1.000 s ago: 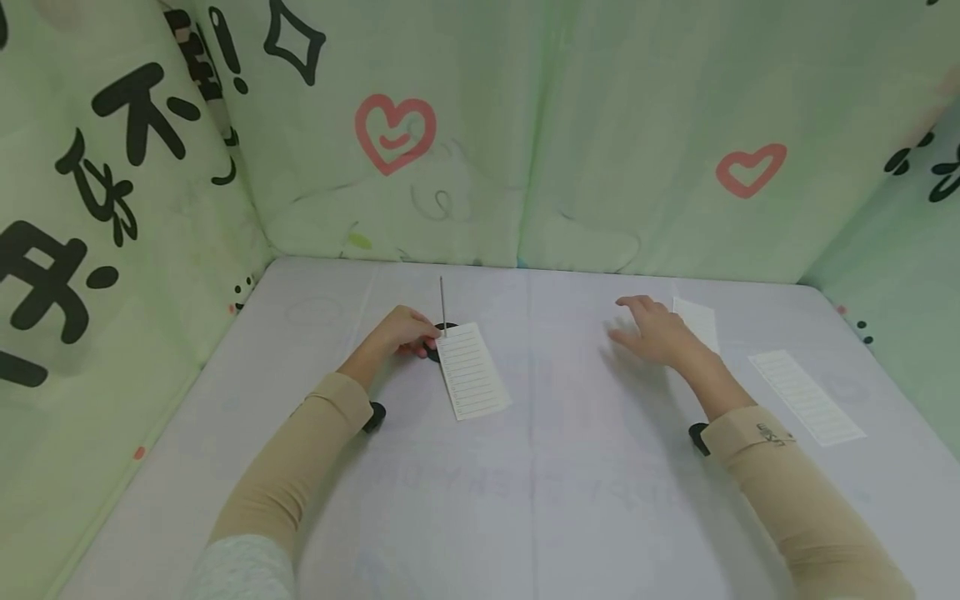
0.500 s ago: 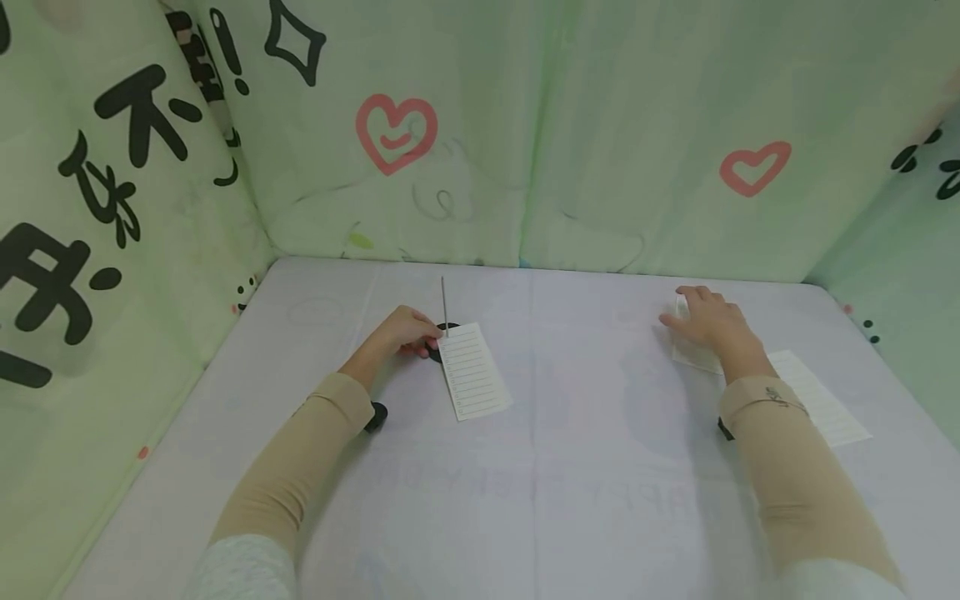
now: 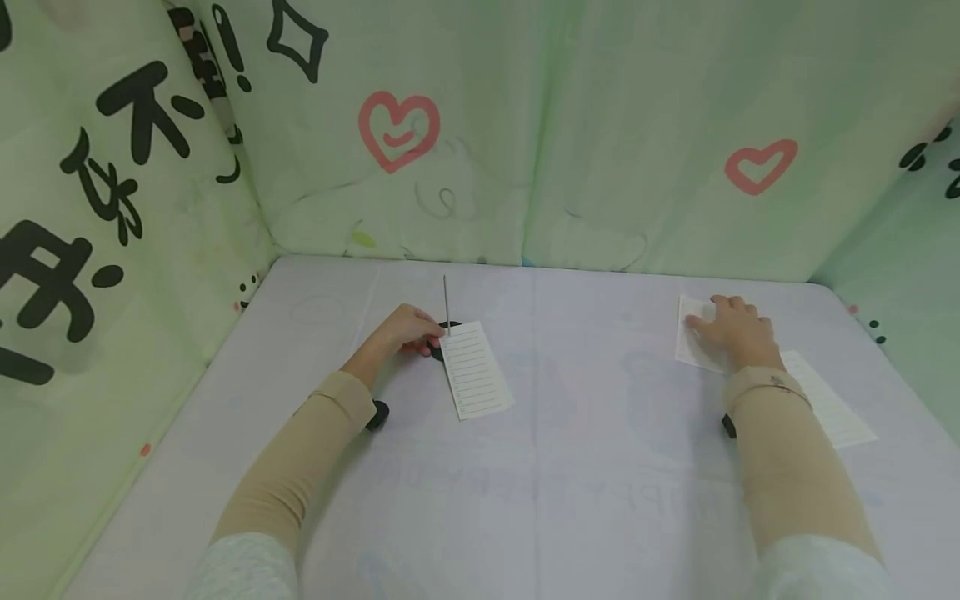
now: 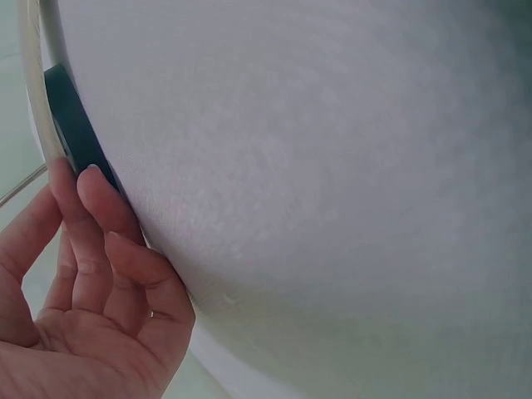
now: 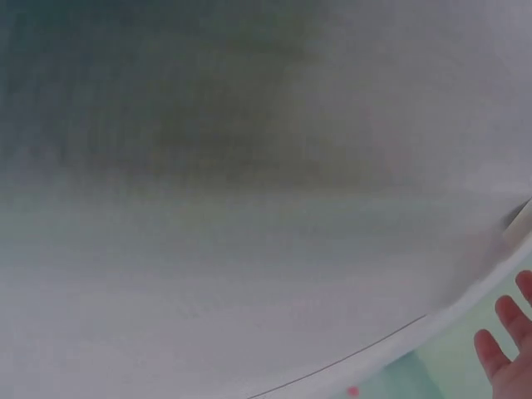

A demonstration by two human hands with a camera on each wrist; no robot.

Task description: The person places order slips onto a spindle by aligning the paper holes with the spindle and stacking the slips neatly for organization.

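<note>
In the head view, my left hand [image 3: 408, 330] pinches the upper left corner of a lined paper slip [image 3: 477, 371]. That corner lies against a thin upright metal spike [image 3: 446, 300] on a round black base [image 3: 435, 350]. In the left wrist view, the fingers meet at the paper's edge beside the dark base [image 4: 76, 125]. My right hand [image 3: 738, 332] lies over a white paper slip [image 3: 693, 346] at the back right, fingers loosely spread and covering part of it. Only a few of its fingertips [image 5: 490, 353] show in the right wrist view, so contact cannot be judged there.
Another lined slip [image 3: 832, 404] lies right of the right forearm, partly covered by the sleeve. The white-covered table [image 3: 585, 517] ends at a green printed curtain [image 3: 600, 167] behind and on both sides.
My right hand has moved right from beside the back paper slip to over it, then slightly farther right. The left hand stays at the slip by the spike.
</note>
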